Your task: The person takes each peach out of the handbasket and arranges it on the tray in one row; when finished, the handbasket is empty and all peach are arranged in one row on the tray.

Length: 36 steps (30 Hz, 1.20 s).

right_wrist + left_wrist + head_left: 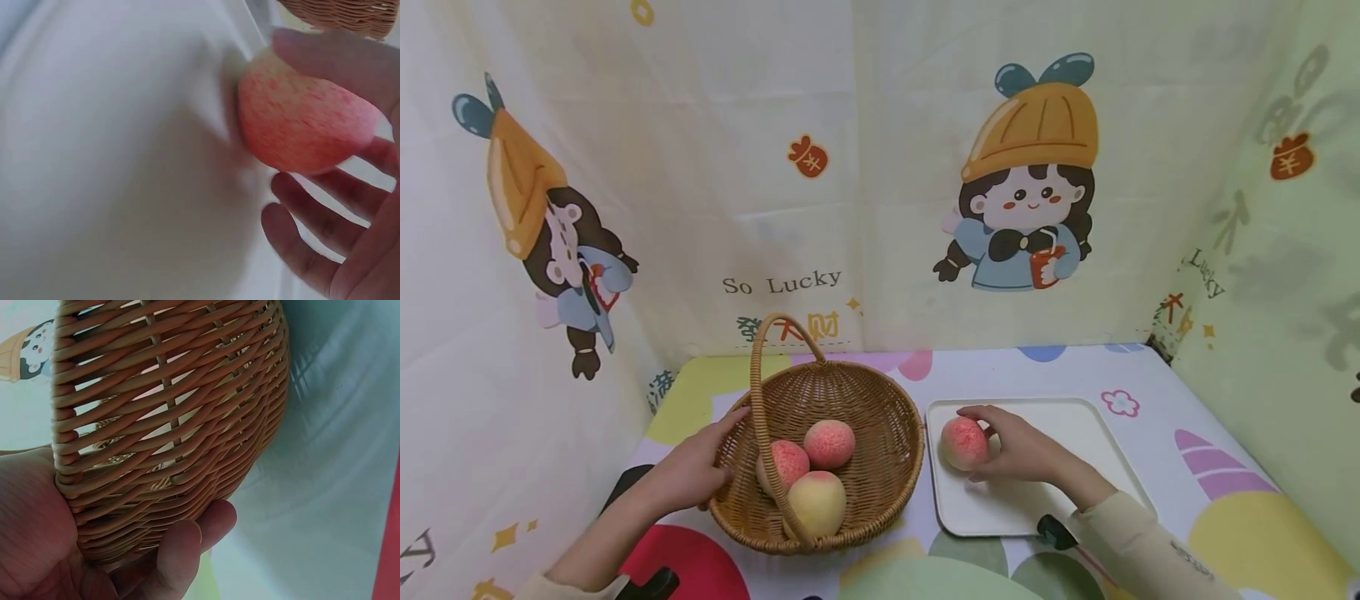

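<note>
At the left side of the brown wicker basket (880,500), my left hand (688,471) grips the rim, and in the left wrist view its fingers (181,550) curl against the woven outer wall. Inside the basket lie three peaches: a pink one (830,443), another pink one (788,463) partly behind the handle, and a pale yellow one (820,502) at the front. My right hand (1022,450) holds a pink-red peach (964,443) between thumb and fingers, over the left part of a white tray (1075,417). In the right wrist view the lower fingers (306,244) are spread below that peach (300,119).
The tray stands just right of the basket. The basket's tall handle (758,375) arches over its left side. A colourful patterned cloth (1000,371) covers the table, and printed curtains (895,208) enclose it at the back and both sides.
</note>
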Tool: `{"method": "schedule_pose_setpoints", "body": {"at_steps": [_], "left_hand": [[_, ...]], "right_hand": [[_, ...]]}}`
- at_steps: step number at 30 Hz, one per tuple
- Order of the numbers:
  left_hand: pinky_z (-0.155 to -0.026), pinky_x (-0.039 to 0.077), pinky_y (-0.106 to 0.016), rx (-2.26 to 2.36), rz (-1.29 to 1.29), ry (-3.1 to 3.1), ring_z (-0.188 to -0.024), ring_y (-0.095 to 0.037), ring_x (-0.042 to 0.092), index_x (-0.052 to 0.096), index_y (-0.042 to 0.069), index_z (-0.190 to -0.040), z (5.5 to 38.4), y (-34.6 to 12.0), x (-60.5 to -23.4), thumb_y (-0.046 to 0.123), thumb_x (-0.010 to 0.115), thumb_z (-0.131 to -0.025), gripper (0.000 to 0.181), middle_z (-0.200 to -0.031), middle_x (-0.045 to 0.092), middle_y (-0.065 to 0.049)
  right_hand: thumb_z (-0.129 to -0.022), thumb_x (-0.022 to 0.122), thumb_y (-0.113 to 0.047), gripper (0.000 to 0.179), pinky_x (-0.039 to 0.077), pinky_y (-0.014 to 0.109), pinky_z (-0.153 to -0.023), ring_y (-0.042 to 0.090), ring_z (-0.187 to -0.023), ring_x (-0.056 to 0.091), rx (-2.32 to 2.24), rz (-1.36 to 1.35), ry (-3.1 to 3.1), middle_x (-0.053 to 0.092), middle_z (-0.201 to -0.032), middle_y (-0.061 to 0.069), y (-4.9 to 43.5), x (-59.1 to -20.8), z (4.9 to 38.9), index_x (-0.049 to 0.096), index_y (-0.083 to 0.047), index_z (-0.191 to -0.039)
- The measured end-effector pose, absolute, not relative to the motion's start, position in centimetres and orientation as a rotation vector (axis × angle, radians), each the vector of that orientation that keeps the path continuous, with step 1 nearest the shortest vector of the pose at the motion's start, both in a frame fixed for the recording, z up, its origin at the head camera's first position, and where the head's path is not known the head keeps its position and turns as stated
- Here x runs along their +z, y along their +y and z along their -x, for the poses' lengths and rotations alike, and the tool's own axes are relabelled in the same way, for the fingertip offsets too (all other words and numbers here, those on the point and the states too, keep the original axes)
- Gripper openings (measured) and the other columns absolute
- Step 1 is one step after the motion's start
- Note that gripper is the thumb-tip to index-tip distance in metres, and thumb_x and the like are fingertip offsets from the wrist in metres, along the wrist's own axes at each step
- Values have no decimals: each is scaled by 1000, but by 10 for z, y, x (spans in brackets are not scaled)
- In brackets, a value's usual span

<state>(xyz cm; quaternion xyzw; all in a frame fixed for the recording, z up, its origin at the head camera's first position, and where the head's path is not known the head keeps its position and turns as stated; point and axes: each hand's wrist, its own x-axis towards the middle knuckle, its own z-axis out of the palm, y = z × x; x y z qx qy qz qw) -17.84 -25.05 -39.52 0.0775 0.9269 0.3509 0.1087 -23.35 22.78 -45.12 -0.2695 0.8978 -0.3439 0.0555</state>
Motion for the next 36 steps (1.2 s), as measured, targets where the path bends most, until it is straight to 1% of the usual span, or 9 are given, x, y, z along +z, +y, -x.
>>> {"method": "schedule_pose_setpoints", "body": {"at_steps": [4,7,12,17,21,25,28,32,36], "left_hand": [[-42,51,-36,1033,-226,2734,-63,-22,60,30,7,-158,177,-251,-395,-13,58,-80,85,-134,43,-34],[-42,51,-36,1036,-231,2736,-66,-22,60,30,6,-158,176,-250,-395,-13,58,-80,85,-135,44,-34],[-43,51,-35,1035,-218,2740,-62,-21,59,29,7,-158,174,-250,-395,-12,58,-82,84,-136,43,-33],[-43,50,-35,1036,-222,2736,-61,-21,59,29,7,-158,175,-250,-395,-13,58,-82,84,-135,44,-34],[-42,51,-36,1031,-238,2740,-63,-21,60,29,5,-158,177,-250,-395,-12,60,-82,83,-133,44,-35],[-43,51,-36,1027,-209,2742,-61,-21,59,29,6,-158,176,-252,-394,-11,60,-82,84,-134,44,-35],[-44,51,-36,1033,-187,2730,-60,-22,59,28,7,-158,175,-252,-394,-12,60,-82,84,-134,43,-34],[-43,52,-36,1034,-194,2727,-62,-22,60,28,9,-159,176,-250,-394,-11,61,-84,84,-134,44,-34],[-43,52,-36,1026,-208,2734,-63,-21,61,28,9,-159,175,-249,-393,-10,61,-85,83,-136,44,-34]], "right_hand": [[-73,92,-24,81,57,31,-77,29,-107,60,-1280,749,2590,61,-126,8,225,-462,238,52,-2,-140],[-73,92,-23,80,57,30,-79,28,-105,61,-1346,715,2560,61,-122,8,220,-467,238,53,-4,-140],[-73,92,-23,79,58,31,-79,26,-102,62,-1338,720,2584,61,-119,8,215,-468,237,53,-4,-139],[-74,91,-28,91,54,47,-93,38,-119,57,-1353,728,2633,54,-136,18,210,-455,237,44,-8,-149],[-78,88,-27,92,44,58,-103,40,-133,48,-1525,779,2602,46,-149,16,193,-424,241,37,-20,-154],[-80,86,-22,91,44,53,-105,33,-136,47,-1691,880,2397,44,-152,8,157,-388,243,35,-26,-155],[-82,85,-20,90,46,49,-105,33,-138,45,-1743,912,2219,42,-153,9,128,-373,239,34,-26,-156],[-85,82,-21,85,49,44,-101,33,-136,48,-1718,884,2076,43,-151,11,95,-368,230,35,-22,-155],[-86,81,-24,80,51,37,-97,32,-131,53,-1628,829,2024,48,-146,7,71,-376,221,39,-21,-154]]}}
